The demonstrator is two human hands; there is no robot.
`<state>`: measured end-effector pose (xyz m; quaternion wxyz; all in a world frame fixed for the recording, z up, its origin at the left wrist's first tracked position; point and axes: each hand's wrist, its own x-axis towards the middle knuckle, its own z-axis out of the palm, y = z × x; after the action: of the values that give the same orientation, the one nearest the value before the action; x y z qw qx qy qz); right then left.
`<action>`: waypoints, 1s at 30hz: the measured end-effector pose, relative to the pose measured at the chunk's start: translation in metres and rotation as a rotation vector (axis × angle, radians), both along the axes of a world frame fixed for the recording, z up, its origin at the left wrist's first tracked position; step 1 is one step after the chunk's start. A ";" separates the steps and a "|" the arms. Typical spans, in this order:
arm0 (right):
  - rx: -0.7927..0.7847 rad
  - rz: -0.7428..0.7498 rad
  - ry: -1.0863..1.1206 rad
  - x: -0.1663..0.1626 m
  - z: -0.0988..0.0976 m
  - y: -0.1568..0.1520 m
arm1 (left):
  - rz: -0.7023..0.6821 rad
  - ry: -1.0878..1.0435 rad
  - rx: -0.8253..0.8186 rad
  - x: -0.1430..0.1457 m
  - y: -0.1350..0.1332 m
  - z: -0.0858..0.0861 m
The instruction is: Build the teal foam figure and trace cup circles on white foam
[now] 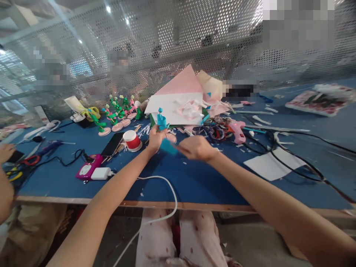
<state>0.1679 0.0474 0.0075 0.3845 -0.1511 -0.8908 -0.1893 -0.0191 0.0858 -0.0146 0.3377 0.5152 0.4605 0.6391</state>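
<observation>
My left hand (156,139) is closed on a small blue paper figure (161,121), which stands up above the fingers. A pale pink disc (171,138) shows just right of those fingers; whether it joins the figure cannot be made out. Closed in a pinch, my right hand (197,147) holds a blue strip (168,147) that is smeared by motion and looks like paper. The strip reaches left, below the figure and close to my left hand. Several green paper figures on pink discs (104,131) stand at the back left.
A red-and-white paper cup (132,141), a phone (112,144) and a purple power socket (90,167) lie left. A pink glue gun (237,131) rests among scraps and black cables (300,172) at right. Card sheets (178,83) lean behind. Another person's hand (6,152) is far left.
</observation>
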 end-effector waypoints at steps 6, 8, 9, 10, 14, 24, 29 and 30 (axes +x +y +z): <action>-0.193 -0.293 0.325 0.009 -0.003 0.011 | 0.014 0.015 0.003 0.001 0.002 -0.001; -0.060 -0.028 0.105 -0.004 0.000 -0.005 | -0.012 -0.029 -0.019 0.002 0.000 0.000; 0.019 0.059 0.006 -0.008 0.001 -0.011 | -0.020 -0.051 -0.036 0.003 -0.001 0.001; 0.068 0.091 -0.050 -0.010 0.002 -0.014 | -0.024 -0.067 -0.049 0.003 -0.001 0.001; -0.056 -0.182 0.065 0.009 0.003 0.009 | 0.004 -0.023 -0.015 0.002 0.000 0.000; 0.153 0.019 -0.086 -0.001 0.010 -0.006 | -0.011 -0.031 -0.014 0.003 -0.003 0.002; 0.061 -0.429 0.256 0.020 0.008 0.016 | -0.004 -0.028 -0.017 0.003 -0.001 0.001; 0.080 -0.419 0.267 0.018 0.008 0.013 | -0.019 -0.033 -0.013 0.003 -0.001 0.001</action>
<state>0.1858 0.0600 0.0155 0.4568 -0.3407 -0.7732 -0.2782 -0.0160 0.0849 -0.0135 0.3546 0.5066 0.4539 0.6415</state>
